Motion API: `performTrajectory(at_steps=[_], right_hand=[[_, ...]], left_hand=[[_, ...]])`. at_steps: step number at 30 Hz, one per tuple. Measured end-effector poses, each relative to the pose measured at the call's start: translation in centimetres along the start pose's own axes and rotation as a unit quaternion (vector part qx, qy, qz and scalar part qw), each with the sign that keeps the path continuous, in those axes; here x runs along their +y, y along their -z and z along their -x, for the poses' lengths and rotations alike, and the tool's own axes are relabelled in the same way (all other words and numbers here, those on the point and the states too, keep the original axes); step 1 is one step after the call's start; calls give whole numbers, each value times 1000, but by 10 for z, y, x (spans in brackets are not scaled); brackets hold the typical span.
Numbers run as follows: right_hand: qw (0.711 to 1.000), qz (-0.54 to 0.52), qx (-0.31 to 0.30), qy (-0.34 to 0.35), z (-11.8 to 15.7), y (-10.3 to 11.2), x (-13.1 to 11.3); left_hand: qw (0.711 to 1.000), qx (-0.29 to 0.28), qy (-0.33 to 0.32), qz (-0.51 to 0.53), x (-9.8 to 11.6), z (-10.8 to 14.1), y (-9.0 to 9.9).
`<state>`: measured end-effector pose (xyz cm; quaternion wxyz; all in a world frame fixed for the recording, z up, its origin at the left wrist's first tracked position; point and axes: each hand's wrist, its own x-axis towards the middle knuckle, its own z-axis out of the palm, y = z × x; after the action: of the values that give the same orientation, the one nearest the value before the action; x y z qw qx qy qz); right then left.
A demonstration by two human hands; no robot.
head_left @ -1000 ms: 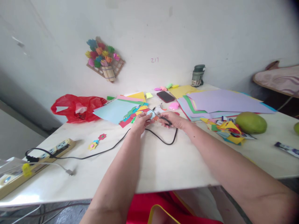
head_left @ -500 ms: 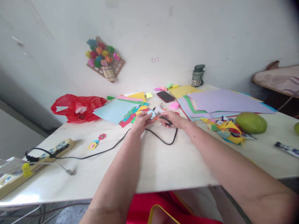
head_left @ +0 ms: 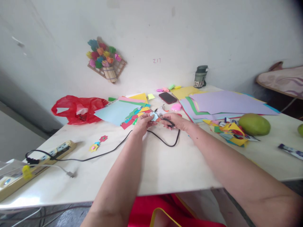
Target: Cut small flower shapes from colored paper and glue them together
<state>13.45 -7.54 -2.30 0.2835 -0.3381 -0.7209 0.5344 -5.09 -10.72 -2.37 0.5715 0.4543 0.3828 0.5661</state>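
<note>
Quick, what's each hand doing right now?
Left hand: closed on a small light blue piece of paper.
Right hand: closed on the scissors.

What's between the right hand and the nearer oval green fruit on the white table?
In the head view, going from the right hand: its own forearm, the near edge of the stacked coloured paper sheets, then multicoloured paper scraps beside the green fruit.
</note>
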Motion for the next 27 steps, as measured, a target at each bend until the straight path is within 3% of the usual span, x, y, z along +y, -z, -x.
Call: performTrajectory(at_steps=[27], right_hand=[[1000,-13,16,7,-1,-4,-3]], left_hand=[[1000,-14,-5,-5,-1,0,0]])
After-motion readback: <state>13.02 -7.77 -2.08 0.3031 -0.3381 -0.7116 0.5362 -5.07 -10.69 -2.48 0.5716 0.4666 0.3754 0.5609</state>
